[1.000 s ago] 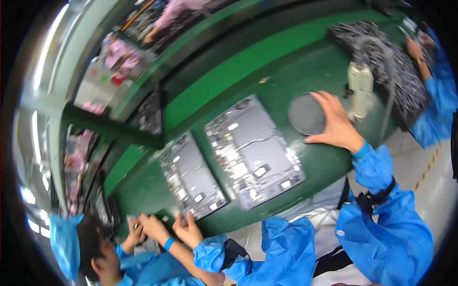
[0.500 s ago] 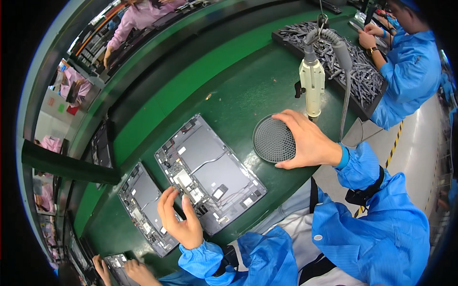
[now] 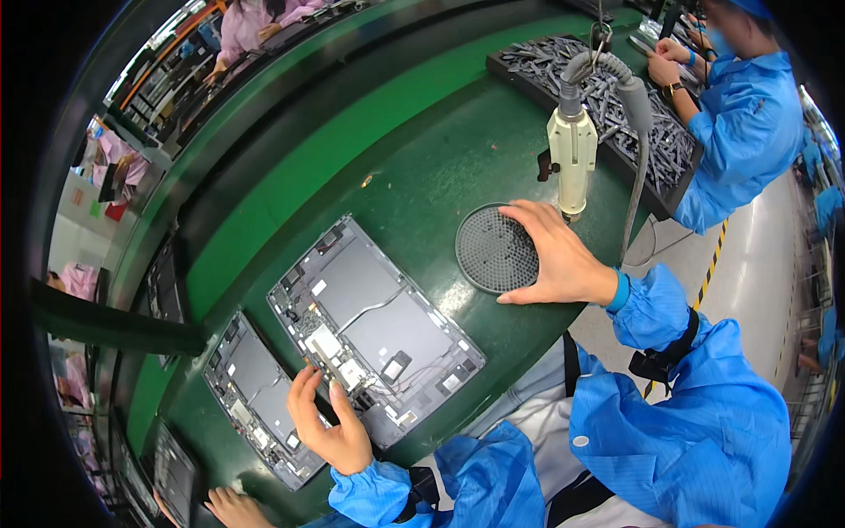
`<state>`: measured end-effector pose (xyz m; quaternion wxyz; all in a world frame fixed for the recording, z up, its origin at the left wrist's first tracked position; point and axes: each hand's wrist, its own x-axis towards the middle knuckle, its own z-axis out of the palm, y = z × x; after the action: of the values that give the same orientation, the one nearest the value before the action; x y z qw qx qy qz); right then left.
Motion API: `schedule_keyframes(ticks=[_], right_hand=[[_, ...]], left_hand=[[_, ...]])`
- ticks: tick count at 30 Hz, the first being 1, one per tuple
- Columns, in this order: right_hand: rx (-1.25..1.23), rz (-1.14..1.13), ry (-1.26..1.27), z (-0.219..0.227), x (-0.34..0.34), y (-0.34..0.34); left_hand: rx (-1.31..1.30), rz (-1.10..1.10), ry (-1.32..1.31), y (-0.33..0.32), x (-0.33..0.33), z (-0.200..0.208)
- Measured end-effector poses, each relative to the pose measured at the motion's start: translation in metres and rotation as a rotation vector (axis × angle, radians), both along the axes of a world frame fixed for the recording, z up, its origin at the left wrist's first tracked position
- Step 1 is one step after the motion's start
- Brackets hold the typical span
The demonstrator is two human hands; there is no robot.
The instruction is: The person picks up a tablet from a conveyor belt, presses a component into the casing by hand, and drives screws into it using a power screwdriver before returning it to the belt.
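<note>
My right hand curves round the right edge of a round dark-grey tray full of small holes, thumb at the near side and fingers at the far side. Dark specks show among its holes, too small to name. An opened laptop base lies in front of me, its circuit board and a grey cable exposed. My left hand hovers at its lower left corner, thumb and fingers apart, with nothing seen in it. A second opened laptop base lies to the left of that hand.
Above the tray hangs a cream electric screwdriver on a grey cable. A black bin of grey strips stands at the far right, beside a co-worker in blue. At lower left, another person's hand is near a dark panel.
The view has shifted slightly. Dark specks now show in the round tray, still in my right hand. At lower left, the other person's device now stands more upright.
</note>
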<state>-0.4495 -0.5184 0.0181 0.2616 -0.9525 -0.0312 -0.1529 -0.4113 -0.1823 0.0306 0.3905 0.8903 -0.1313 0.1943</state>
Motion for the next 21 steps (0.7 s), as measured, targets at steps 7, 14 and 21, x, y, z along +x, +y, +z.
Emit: schedule_keyframes(ticks=[7, 14, 21], right_hand=[[-0.012, 0.118, -0.061, -0.007, 0.006, -0.009], [0.023, 0.106, -0.041, 0.021, -0.011, 0.005], [-0.071, 0.056, -0.015, 0.036, -0.017, 0.006]], left_hand=[[0.022, 0.022, -0.029, -0.006, -0.004, -0.003], [-0.269, -0.283, 0.120, -0.057, -0.021, 0.024], [-0.714, -0.612, 0.446, -0.142, -0.026, 0.013]])
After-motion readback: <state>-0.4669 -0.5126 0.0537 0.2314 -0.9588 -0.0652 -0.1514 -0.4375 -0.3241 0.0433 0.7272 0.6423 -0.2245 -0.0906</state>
